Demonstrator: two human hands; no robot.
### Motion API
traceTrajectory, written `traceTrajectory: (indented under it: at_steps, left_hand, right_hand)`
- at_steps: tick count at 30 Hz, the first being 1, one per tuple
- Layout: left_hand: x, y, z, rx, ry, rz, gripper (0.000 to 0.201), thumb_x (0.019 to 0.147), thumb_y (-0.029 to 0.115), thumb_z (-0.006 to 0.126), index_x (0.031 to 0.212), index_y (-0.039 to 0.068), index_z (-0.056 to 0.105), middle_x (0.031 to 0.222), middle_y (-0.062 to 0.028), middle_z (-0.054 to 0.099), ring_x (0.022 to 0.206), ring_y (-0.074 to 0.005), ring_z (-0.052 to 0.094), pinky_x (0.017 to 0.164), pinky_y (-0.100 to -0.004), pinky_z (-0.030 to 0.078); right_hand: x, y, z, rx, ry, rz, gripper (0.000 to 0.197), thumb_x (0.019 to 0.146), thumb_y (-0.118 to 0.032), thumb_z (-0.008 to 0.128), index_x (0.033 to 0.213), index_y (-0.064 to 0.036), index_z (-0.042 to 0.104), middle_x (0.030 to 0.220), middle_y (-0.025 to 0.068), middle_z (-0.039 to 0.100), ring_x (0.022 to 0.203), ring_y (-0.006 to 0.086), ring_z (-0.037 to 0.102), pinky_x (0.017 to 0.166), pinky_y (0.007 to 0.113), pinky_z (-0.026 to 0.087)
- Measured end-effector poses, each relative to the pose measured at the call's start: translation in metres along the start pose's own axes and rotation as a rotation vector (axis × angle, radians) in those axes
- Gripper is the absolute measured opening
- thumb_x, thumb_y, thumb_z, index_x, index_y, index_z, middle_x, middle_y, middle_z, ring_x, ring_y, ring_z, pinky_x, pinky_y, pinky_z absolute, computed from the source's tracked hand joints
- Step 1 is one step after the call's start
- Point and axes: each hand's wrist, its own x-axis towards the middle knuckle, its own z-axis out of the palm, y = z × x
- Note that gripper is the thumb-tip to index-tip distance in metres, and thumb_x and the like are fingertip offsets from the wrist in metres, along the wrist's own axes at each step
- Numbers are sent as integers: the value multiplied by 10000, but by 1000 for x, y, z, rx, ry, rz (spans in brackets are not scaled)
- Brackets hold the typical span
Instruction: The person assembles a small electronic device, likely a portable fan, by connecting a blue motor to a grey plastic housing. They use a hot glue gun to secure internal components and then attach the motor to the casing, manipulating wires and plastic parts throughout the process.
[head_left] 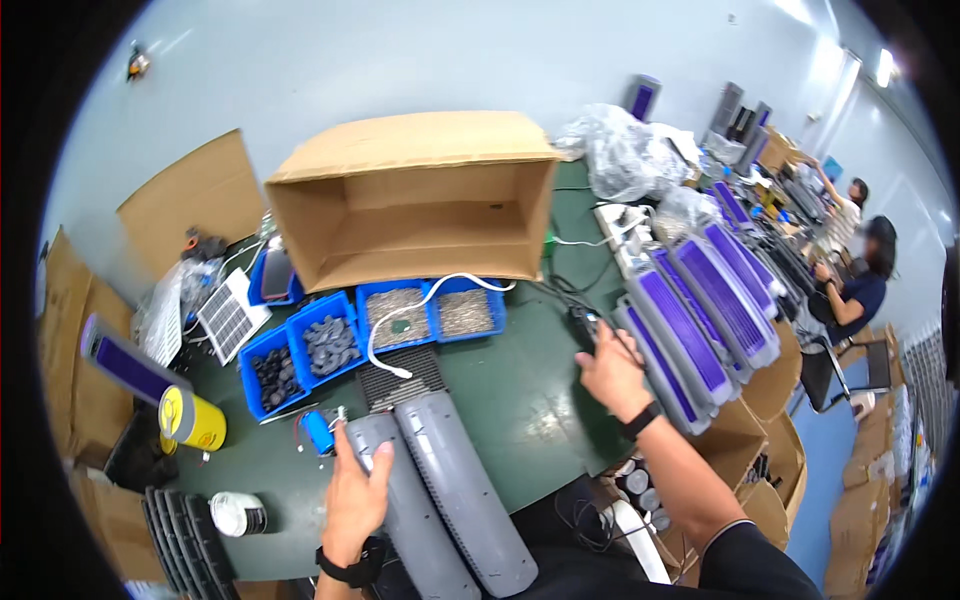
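Note:
Two long grey plastic housings (465, 490) lie side by side at the table's near edge, slanting toward me. My left hand (352, 495) grips the far left end of the left one (405, 510), its thumb on top and fingers along the edge. Farther right, my right hand (614, 374) is closed round a black corded tool (583, 322), probably an electric screwdriver; its tip is hard to make out. Just beyond the housings is a dark ribbed panel (400, 378). A small blue battery pack with wires (319, 432) lies near my left fingertips.
Blue bins (327, 345) of small parts stand before an open cardboard box (420, 225). A white cable (372, 345) drapes over them. Purple-and-grey units (690, 320) crowd the right side. At left are a yellow canister (192, 418) and a solar panel (232, 315). Two people sit far right.

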Motion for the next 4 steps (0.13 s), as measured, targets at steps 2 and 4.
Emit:
traceTrajectory:
  at_steps: [2, 4]
  left_hand:
    - [-4, 10, -6, 43, -39, -63, 978, 1020, 571, 585, 1670, -18, 155, 1520, -391, 487, 1415, -521, 503, 1162, -492, 419]
    - [-8, 19, -12, 80, -107, -104, 1039, 998, 577, 629, 1691, 31, 82, 1598, -384, 396, 1473, -558, 408, 1213, -494, 366]
  right_hand:
    - [10, 11, 2, 97, -118, 11, 653, 866, -225, 812, 1423, -12, 544, 1178, 232, 648, 1116, 432, 637, 930, 524, 537]
    - [25, 3, -28, 278, -358, 62, 659, 886, -235, 789, 1471, -37, 560, 1247, 292, 673, 1230, 458, 628, 1061, 530, 490]
